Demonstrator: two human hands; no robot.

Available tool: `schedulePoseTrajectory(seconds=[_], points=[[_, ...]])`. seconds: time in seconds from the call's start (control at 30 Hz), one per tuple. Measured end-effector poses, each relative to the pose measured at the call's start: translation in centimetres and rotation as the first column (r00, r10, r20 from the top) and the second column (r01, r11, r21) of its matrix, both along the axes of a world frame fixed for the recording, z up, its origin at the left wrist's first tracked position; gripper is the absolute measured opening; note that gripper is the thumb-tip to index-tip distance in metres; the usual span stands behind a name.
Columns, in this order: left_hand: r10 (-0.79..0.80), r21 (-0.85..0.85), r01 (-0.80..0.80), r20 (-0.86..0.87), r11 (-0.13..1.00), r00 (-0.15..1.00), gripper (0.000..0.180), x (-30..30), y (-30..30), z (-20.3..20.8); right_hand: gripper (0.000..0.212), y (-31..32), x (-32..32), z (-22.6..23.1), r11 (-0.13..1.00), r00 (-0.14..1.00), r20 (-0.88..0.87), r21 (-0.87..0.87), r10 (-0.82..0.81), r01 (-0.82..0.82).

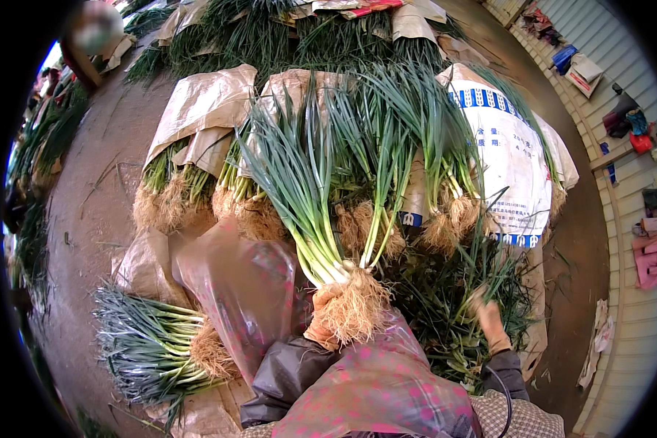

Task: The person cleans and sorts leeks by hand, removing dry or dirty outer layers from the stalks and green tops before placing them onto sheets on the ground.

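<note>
Clasping, with the left grip [320, 321] closed around the root end, a fanned bunch of long-leaved green onions [310, 226] with pale stems and shaggy tan roots. Holding it above a clear plastic apron with pink spots [372, 383], leaves pointing away. Reaching with the blurred right grip [491, 321] into a loose heap of dark green leaves [438, 314]; cannot tell how far closed or whether holding anything. Lying sideways at lower left: a second rooted bunch [153, 343]. Beyond: a white sack with blue bands [507, 164], draped over others.
</note>
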State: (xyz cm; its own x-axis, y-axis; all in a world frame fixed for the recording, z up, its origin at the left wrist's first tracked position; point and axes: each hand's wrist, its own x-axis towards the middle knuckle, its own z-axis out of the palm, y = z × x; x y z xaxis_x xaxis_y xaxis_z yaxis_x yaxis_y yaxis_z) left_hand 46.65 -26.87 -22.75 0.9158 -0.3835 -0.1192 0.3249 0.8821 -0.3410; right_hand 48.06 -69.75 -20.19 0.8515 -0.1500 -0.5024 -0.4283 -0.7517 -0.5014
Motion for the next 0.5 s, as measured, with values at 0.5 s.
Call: schedulePoseTrajectory(seconds=[0.5], points=[[-0.031,0.285,0.015,0.051,0.959,0.998,0.032,-0.8,1.4,-1.7,0.027,28.7,8.9,1.7,0.592,0.628,0.37,0.219,0.685,-0.775]])
